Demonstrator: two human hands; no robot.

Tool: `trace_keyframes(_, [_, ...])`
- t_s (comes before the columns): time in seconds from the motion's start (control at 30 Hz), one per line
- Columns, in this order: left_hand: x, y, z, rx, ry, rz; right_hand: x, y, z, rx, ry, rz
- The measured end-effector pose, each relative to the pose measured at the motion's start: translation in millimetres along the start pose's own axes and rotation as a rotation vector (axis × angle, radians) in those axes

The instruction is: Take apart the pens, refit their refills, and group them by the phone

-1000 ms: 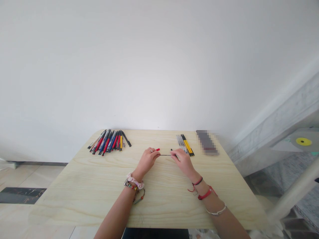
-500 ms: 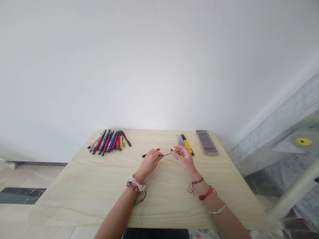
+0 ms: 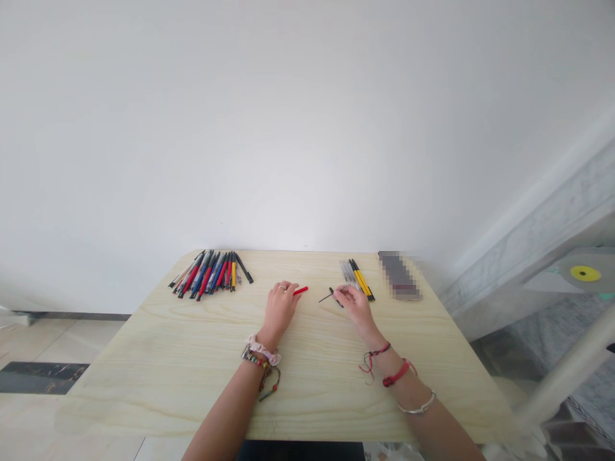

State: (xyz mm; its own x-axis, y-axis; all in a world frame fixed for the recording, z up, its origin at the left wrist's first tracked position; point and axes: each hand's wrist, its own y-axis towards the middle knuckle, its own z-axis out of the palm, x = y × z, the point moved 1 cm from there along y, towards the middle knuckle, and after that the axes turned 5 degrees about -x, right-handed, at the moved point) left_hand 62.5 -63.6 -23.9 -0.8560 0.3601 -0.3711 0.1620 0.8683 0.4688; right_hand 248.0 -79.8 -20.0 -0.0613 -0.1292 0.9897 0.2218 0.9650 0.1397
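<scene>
My left hand (image 3: 280, 308) is closed over a red pen barrel (image 3: 300, 291) at the middle of the table; the barrel's tip sticks out to the right of the fingers, and its other end is hidden under them. To the right, my right hand (image 3: 354, 306) pinches a thin dark pen refill (image 3: 326, 298), whose end points left toward the red barrel without touching it. Just under the right fingertips lies a short black pen part (image 3: 338, 300) on the table. Close behind that hand are several clear pen parts (image 3: 346, 272) and yellow-and-black pens (image 3: 362, 282).
A pile of red, blue, yellow and black pens (image 3: 211, 275) lies at the back left of the wooden table (image 3: 307, 371). A blurred-out dark flat object (image 3: 400, 275) lies at the back right. Behind the table rises a white wall (image 3: 307, 128).
My left hand has let go of the refill's end and moved left and down onto the red pen barrel. My right hand keeps the refill, now tilted slightly differently.
</scene>
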Motion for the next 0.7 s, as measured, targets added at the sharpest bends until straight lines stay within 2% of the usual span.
trace_keyframes(0.1, [5,-2,2,0.057,0.138,-0.058,2,0,-2,-0.049,0.021,-0.006])
trace_keyframes(0.23, [4,-3,4,0.145,0.179,-0.076,5,0,-3,-0.094,0.044,-0.027])
trace_keyframes(0.47, [-3,1,3,0.099,0.009,-0.028,9,1,-9,-0.191,0.054,-0.05])
trace_keyframes(0.7, [-10,1,2,0.061,-0.104,0.066,15,0,-10,-0.193,0.071,-0.056])
